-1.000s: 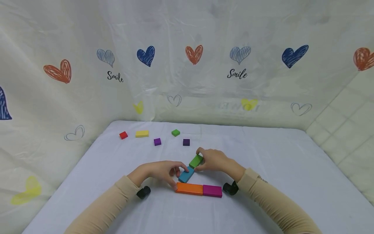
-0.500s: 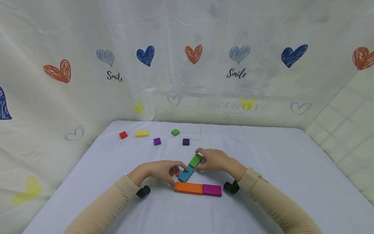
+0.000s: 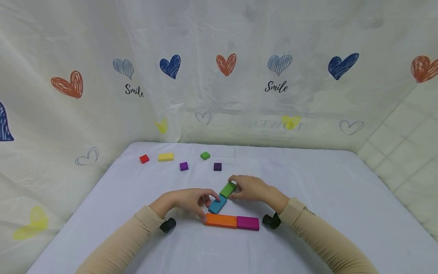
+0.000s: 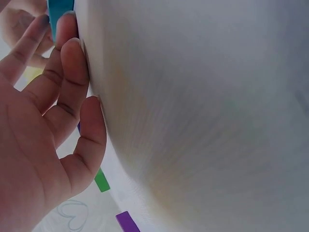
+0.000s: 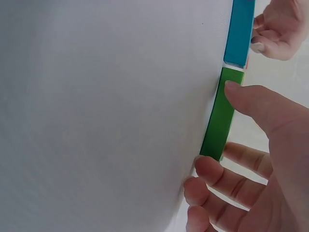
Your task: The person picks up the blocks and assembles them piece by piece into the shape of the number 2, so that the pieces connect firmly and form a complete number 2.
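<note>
In the head view my right hand (image 3: 252, 188) grips a green block (image 3: 228, 189) between thumb and fingers. The right wrist view has the thumb on the side of that green block (image 5: 220, 113) and fingertips at its far end. End to end with it lies a blue block (image 3: 217, 204), in a slanting line. My left hand (image 3: 189, 201) rests its index fingertip on the blue block, while its thumb is at the left end of an orange block (image 3: 221, 220). A magenta block (image 3: 248, 223) adjoins the orange one on the right. The left hand's other fingers curl loosely.
Toward the back of the white-covered table (image 3: 308, 182) lie a red block (image 3: 144, 159), a yellow block (image 3: 165, 157), a purple block (image 3: 184, 166), a small green block (image 3: 205, 155) and a dark purple block (image 3: 217, 166). A heart-printed sheet (image 3: 195, 95) hangs behind.
My right hand has shifted the green block slightly toward the blue block, and their ends now line up more closely. The left hand has stayed in place.
</note>
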`<state>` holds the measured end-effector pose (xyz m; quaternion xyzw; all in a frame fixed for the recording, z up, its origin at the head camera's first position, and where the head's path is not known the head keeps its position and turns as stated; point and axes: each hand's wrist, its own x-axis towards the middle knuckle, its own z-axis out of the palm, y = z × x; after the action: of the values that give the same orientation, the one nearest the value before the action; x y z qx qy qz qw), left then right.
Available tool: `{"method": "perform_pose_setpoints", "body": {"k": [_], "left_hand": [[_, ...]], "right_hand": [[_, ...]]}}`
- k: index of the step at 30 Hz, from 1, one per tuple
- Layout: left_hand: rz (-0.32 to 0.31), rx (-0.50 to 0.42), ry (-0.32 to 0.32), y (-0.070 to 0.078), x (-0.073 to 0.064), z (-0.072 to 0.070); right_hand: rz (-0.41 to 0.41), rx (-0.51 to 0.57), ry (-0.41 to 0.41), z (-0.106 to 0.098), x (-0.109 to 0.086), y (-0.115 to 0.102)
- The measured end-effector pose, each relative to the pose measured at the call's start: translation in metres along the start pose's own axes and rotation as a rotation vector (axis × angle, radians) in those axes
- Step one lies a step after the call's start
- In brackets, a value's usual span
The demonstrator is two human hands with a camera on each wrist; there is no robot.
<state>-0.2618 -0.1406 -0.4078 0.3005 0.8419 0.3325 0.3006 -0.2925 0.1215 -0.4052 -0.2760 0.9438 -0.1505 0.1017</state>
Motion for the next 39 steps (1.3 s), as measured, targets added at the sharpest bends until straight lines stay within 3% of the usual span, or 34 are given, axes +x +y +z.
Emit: {"method": "perform_pose_setpoints", "body": {"k": [9, 19, 39], "left_hand": [[-0.003, 0.002, 0.003, -0.0001, 0.0, 0.0003], [-0.004, 0.01, 0.007, -0.0013, 0.0014, 0.0009], [0.002, 0.012, 0.003, -0.0018, 0.0013, 0.0007]], "right_hand": [[-0.033, 0.07, -0.027, -0.0017, -0.0006, -0.0002], [-0.163, -0.019, -0.052, -0.0034, -0.0033, 0.004], [-0.126, -0.03, -0.056, -0.0028, -0.0031, 0.0025]]}}
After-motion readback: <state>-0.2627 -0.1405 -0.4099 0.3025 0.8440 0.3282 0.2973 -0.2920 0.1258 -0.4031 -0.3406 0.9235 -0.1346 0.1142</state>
